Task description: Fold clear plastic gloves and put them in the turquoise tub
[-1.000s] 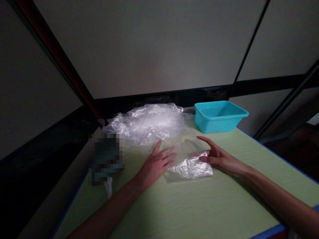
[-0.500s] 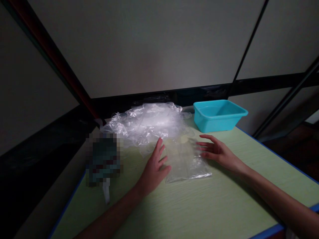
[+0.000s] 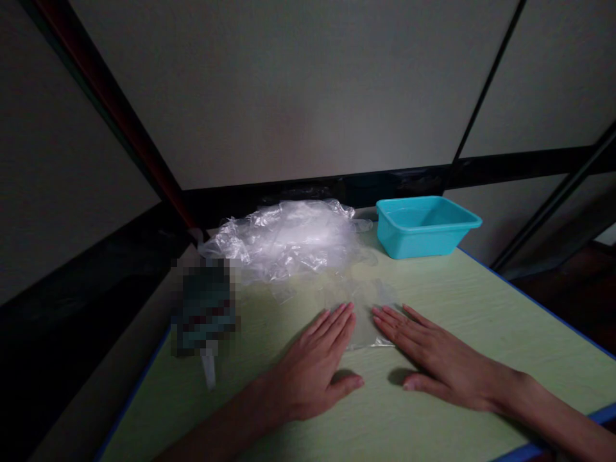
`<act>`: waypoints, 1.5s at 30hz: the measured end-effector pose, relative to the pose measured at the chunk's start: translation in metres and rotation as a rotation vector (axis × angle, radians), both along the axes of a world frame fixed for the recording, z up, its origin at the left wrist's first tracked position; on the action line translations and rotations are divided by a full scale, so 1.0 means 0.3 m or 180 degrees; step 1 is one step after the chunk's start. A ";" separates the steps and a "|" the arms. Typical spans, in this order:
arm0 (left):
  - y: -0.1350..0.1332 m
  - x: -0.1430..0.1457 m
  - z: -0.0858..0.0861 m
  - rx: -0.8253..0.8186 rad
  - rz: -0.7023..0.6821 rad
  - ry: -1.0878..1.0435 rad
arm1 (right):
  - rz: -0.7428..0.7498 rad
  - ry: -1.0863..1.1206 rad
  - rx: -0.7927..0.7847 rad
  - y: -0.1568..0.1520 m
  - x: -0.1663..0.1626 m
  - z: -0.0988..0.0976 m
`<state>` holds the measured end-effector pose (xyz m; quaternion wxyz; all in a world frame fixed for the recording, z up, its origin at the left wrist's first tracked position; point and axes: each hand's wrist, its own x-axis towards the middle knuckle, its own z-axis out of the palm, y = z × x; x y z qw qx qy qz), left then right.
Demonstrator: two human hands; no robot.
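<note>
While a clear plastic sheet (image 3: 368, 333) lies flat around the middle of the desk (image 3: 385, 427), the left hand (image 3: 312, 369) covers its left part and the right hand (image 3: 440, 356) its right part. Both are palm down, fingers straight, thumbs spread apart; pressure cannot be told. Just beyond, far side: crumpled clear plastic pile (image 3: 298, 237). Far right: turquoise basin (image 3: 421, 241). Left: pixelated object (image 3: 206, 308), whitish strip (image 3: 208, 371) at its near end.

hands (image 3: 312, 369) (image 3: 445, 366) | turned palm-down | lowered onto clear plastic bag (image 3: 366, 330)
</note>
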<state>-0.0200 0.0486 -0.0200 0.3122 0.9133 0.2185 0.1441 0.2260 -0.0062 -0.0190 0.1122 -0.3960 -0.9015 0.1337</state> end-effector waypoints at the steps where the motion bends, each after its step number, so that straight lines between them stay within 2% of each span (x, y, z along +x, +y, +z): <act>1: 0.001 -0.002 0.002 0.0012 -0.0022 0.0022 | 0.0020 -0.0035 -0.0012 -0.001 0.003 -0.004; 9: -0.001 -0.005 0.020 0.0317 -0.0102 0.0393 | 0.0024 -0.0326 -0.0047 0.002 0.005 -0.002; 14: 0.002 -0.007 0.012 0.0407 -0.0082 0.0369 | -0.0038 -0.0193 0.0010 -0.005 0.008 -0.005; 22: -0.002 -0.002 0.014 0.0726 -0.0023 0.0620 | -0.0401 -0.0247 0.0303 -0.002 0.011 -0.024; 27: -0.002 0.002 0.024 0.0941 -0.0061 0.0977 | -0.0385 -0.0370 0.0353 0.004 0.003 -0.025; 35: 0.002 -0.006 0.027 0.1093 -0.0041 0.1114 | -0.0401 -0.0241 0.0375 -0.002 0.011 -0.022; 41: 0.070 0.033 0.046 0.1247 0.0464 0.1080 | -0.0629 -0.0356 0.0386 0.109 -0.026 0.007; 45: 0.105 0.062 0.030 0.1269 0.0457 0.1148 | -0.0584 -0.0420 0.0400 0.180 -0.068 0.004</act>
